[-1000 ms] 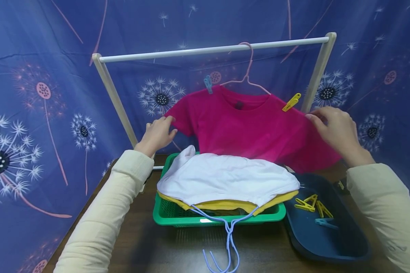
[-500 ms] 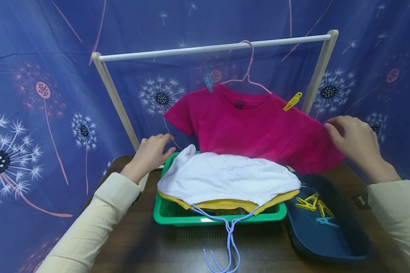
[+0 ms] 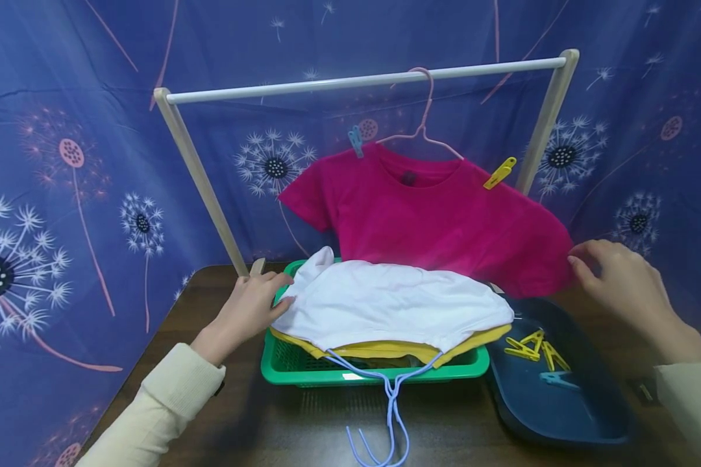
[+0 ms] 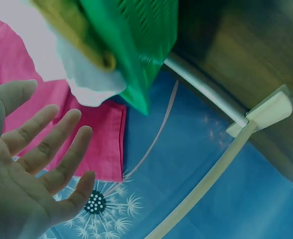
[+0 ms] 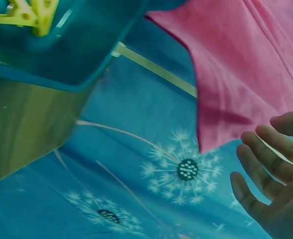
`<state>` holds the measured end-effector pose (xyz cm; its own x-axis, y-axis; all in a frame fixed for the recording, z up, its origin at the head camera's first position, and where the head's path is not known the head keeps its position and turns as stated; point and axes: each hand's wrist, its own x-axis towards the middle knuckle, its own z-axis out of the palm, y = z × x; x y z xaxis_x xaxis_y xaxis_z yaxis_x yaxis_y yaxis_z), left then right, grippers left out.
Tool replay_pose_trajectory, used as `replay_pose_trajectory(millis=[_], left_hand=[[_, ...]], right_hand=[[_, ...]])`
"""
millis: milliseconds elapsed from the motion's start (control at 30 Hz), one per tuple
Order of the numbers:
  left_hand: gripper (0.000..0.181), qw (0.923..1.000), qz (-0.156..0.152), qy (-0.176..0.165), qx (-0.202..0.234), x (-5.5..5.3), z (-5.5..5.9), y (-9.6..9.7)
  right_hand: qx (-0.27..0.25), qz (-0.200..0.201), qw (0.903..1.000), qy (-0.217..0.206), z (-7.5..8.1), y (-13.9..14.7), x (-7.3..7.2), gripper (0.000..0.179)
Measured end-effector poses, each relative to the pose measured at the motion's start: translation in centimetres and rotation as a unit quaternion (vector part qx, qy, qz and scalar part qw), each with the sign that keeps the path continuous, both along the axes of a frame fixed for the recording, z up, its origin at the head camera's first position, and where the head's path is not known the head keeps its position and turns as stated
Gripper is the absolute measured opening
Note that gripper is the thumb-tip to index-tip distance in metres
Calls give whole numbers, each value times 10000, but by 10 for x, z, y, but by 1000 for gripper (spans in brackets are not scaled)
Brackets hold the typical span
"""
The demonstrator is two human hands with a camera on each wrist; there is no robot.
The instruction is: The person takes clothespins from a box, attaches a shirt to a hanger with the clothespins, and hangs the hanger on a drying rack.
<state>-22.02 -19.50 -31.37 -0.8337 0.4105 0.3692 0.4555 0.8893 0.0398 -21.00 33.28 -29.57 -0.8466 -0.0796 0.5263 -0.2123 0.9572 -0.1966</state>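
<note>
Pink shirt (image 3: 423, 217) hangs upper centre-right, its hanger (image 3: 425, 123) on the rail (image 3: 298, 89). Left hand (image 3: 251, 305), left of centre beside the white garment (image 3: 380, 305), and right hand (image 3: 631, 285), mid-right beside the sleeve (image 3: 531, 253), grasp nothing, fingers loosely extended. Judged risk: a fingertip snagging the sleeve could dislodge the yellow clip (image 3: 500, 173).

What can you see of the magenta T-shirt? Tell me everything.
The magenta T-shirt is short-sleeved, round-necked, with a dark label inside the collar; its cloth looks smooth. It hangs on a pink hanger hooked over the white bar, sloping down to the right in the head view. A blue clothespin pinches its left shoulder, a yellow clothespin its right. A white garment in front hides its lower part there. The right grip is near its right sleeve; contact is unclear.
</note>
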Motion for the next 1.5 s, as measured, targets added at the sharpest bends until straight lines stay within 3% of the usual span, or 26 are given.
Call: replay_pose_trajectory(millis=[167, 300, 633, 867, 1033, 1267, 1500], left_hand=[[29, 9999, -23, 98, -41, 10, -10, -2], [31, 9999, -45, -9, -156, 18, -14, -2], [42, 9987, -165, -291, -389, 27, -16, -3], [47, 9976, -328, -370, -490, 27, -18, -4], [44, 9956, -456, -198, -792, 27, -20, -3], [32, 9935, -594, 171, -956, 27, -22, -2], [24, 9918, -706, 434, -978, 28, -25, -3]], right_hand=[[329, 149, 9985, -406, -16, -2, 2, 23], [587, 314, 9958, -625, -28, -6, 3, 23], [1375, 1166, 9833, -260, -53, -19, -4, 17], [1513, 1183, 9772, -905, -62, -29, -5, 18], [1627, 1135, 9717, -1282, -69, -36, -5, 21], [1837, 1210, 9648, -1442, -81, -42, -8, 24], [1605, 1172, 9591, -2015, -88, -46, -10, 28]])
